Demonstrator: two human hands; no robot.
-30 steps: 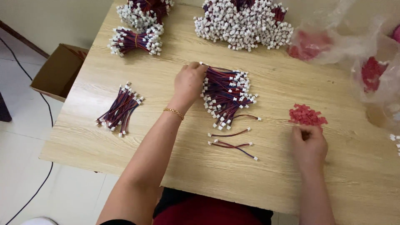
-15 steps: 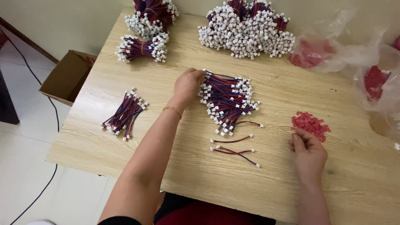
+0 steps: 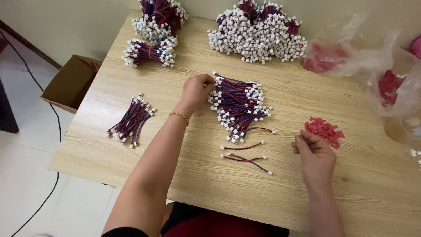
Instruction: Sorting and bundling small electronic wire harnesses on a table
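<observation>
Left hand [image 3: 198,91] pinches a lead off the wire pile [image 3: 239,107], while the right hand [image 3: 315,154], fingers curled, sits just by the red bits [image 3: 324,130] right of that pile, maybe holding one, can't tell.

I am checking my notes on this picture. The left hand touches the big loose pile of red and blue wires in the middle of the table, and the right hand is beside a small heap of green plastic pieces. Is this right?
Not quite. The head view shows the small heap of plastic pieces beside the right hand is red, not green. The rest holds: the left hand touches the big loose pile of red and blue wires in the middle of the table.
</observation>
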